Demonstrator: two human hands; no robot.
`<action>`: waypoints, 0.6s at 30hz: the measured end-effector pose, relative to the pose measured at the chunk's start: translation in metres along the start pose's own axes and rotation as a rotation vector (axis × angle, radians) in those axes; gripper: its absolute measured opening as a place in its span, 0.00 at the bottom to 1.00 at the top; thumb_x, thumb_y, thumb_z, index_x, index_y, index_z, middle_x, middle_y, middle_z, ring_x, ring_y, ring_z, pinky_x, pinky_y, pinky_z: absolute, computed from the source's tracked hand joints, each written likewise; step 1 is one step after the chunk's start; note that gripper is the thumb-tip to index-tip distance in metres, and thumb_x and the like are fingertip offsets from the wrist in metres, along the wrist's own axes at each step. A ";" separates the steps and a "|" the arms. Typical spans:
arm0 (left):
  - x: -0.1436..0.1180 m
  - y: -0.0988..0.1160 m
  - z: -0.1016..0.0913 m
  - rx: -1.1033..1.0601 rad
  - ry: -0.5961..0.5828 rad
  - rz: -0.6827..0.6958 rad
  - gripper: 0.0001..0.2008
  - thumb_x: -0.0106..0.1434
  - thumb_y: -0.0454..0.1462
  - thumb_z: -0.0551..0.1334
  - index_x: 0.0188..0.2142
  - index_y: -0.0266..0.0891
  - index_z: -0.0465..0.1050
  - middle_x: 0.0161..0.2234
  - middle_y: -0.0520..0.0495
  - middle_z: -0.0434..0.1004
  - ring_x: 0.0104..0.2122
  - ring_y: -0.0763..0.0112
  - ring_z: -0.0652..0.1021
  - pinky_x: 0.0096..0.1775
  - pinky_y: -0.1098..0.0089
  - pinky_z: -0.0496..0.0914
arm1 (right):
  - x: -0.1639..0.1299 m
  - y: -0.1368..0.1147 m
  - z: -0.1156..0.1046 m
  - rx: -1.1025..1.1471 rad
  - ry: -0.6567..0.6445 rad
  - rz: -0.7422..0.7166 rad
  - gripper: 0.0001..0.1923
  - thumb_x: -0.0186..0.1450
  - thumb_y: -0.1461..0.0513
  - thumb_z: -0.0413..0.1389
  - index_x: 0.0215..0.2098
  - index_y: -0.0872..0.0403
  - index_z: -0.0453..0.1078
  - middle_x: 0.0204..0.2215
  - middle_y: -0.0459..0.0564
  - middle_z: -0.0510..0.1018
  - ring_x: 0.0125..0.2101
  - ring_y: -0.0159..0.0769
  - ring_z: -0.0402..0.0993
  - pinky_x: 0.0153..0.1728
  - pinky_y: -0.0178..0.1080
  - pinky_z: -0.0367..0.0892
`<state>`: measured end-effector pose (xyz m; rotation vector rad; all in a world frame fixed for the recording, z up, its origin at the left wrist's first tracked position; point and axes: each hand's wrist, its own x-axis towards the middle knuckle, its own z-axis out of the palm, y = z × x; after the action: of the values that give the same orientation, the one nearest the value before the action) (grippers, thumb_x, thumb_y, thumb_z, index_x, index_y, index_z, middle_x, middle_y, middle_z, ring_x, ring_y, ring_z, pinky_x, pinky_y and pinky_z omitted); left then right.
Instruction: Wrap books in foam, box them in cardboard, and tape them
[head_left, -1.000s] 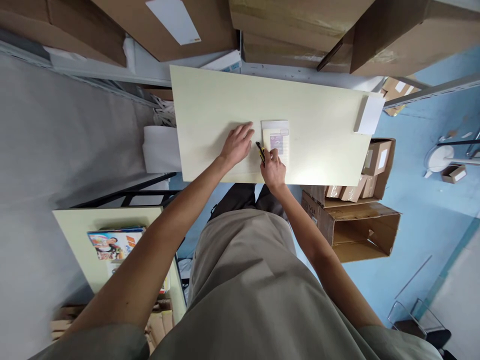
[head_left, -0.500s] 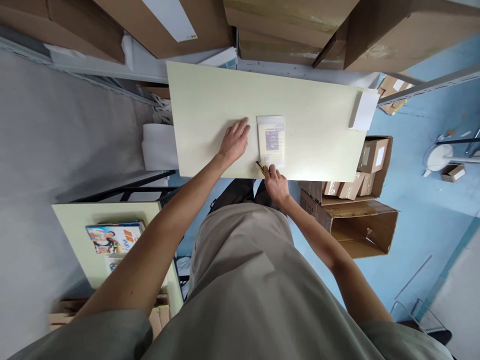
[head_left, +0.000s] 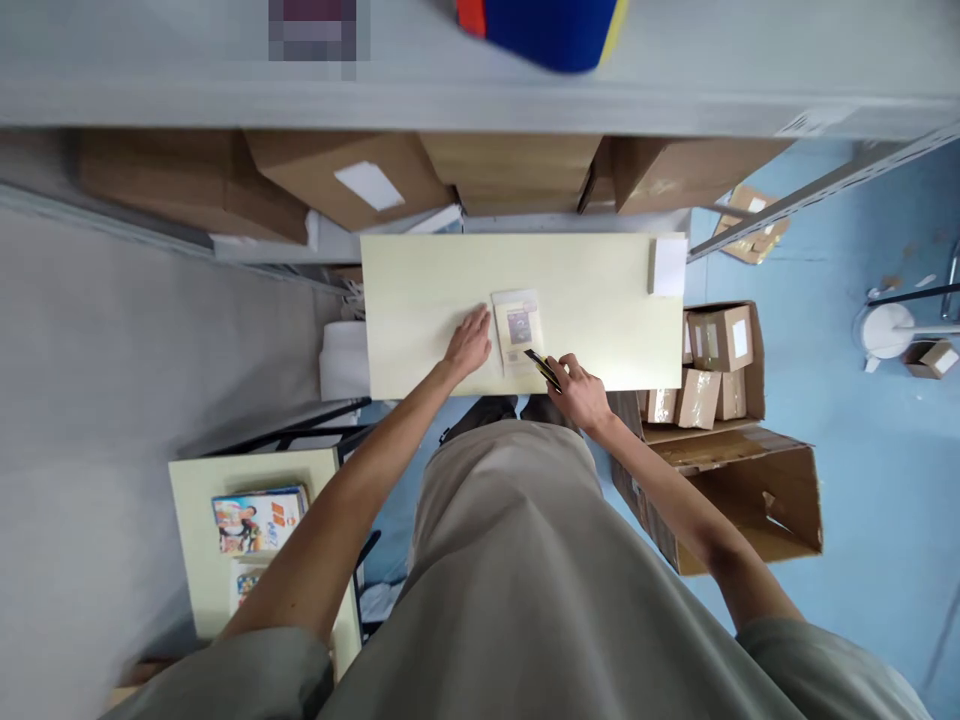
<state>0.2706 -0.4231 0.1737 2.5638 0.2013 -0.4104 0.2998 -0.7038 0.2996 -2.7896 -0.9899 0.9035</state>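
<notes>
A flat packet in a clear sleeve, with a purple printed square on it, lies on the pale tabletop. My left hand rests flat on the table just left of the packet, fingers stretched out and holding nothing. In my right hand is a black and yellow utility knife, its tip pointing up and left over the packet's lower right corner. Whether the blade touches the packet I cannot tell.
A white stack sits at the table's right end. Cartons line the shelf behind. To the right stand an open carton of small boxes and another open carton. Magazines lie on a side table at left.
The view has tilted upward, bringing a shelf edge into sight. My right hand has turned and raised the knife from the packet's lower left to its lower right. My left hand stays flat.
</notes>
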 end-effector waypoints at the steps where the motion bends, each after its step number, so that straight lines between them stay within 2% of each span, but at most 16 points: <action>1: 0.002 0.012 -0.009 0.014 -0.004 0.022 0.35 0.71 0.32 0.58 0.77 0.25 0.63 0.81 0.23 0.59 0.79 0.42 0.66 0.76 0.41 0.66 | 0.001 0.007 -0.015 0.018 0.062 0.016 0.29 0.83 0.58 0.48 0.80 0.53 0.64 0.68 0.63 0.76 0.53 0.48 0.84 0.45 0.42 0.81; 5: 0.025 0.074 -0.061 0.051 0.057 0.194 0.32 0.75 0.34 0.57 0.76 0.29 0.66 0.79 0.27 0.65 0.78 0.45 0.68 0.78 0.46 0.64 | 0.011 0.041 -0.097 0.085 0.390 0.049 0.31 0.82 0.55 0.49 0.81 0.53 0.63 0.65 0.63 0.78 0.51 0.51 0.84 0.43 0.45 0.81; 8: 0.054 0.134 -0.117 0.033 0.204 0.378 0.31 0.78 0.37 0.56 0.77 0.33 0.66 0.79 0.30 0.67 0.78 0.47 0.69 0.79 0.46 0.63 | 0.025 0.068 -0.175 0.085 0.630 0.081 0.29 0.82 0.53 0.50 0.77 0.53 0.67 0.63 0.65 0.78 0.53 0.55 0.82 0.44 0.47 0.80; 11: 0.082 0.195 -0.175 -0.001 0.386 0.503 0.31 0.80 0.39 0.54 0.80 0.39 0.63 0.79 0.34 0.66 0.78 0.50 0.69 0.79 0.45 0.65 | 0.048 0.090 -0.252 0.045 0.782 0.095 0.26 0.82 0.53 0.51 0.74 0.53 0.70 0.64 0.65 0.78 0.54 0.57 0.81 0.44 0.46 0.78; 13: 0.098 0.230 -0.209 -0.008 0.475 0.547 0.32 0.80 0.39 0.54 0.81 0.42 0.60 0.79 0.36 0.66 0.78 0.50 0.68 0.79 0.44 0.64 | 0.068 0.099 -0.296 0.014 0.805 0.069 0.25 0.81 0.56 0.52 0.72 0.53 0.71 0.63 0.64 0.78 0.54 0.56 0.81 0.46 0.46 0.77; 15: 0.110 0.257 -0.236 0.003 0.536 0.572 0.33 0.80 0.39 0.54 0.82 0.43 0.59 0.79 0.36 0.66 0.79 0.50 0.68 0.79 0.44 0.63 | 0.090 0.106 -0.331 -0.027 0.764 0.053 0.22 0.80 0.59 0.54 0.70 0.53 0.74 0.61 0.64 0.80 0.53 0.54 0.82 0.48 0.45 0.76; 18: 0.120 0.281 -0.260 0.022 0.585 0.573 0.33 0.80 0.38 0.53 0.82 0.41 0.59 0.79 0.35 0.66 0.78 0.51 0.68 0.80 0.45 0.63 | 0.119 0.112 -0.361 -0.087 0.666 0.043 0.19 0.81 0.61 0.55 0.66 0.54 0.77 0.60 0.64 0.82 0.54 0.52 0.83 0.50 0.44 0.75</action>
<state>0.5106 -0.5173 0.4806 2.5467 -0.3319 0.5531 0.6328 -0.6708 0.5125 -2.8493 -0.8602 -0.0959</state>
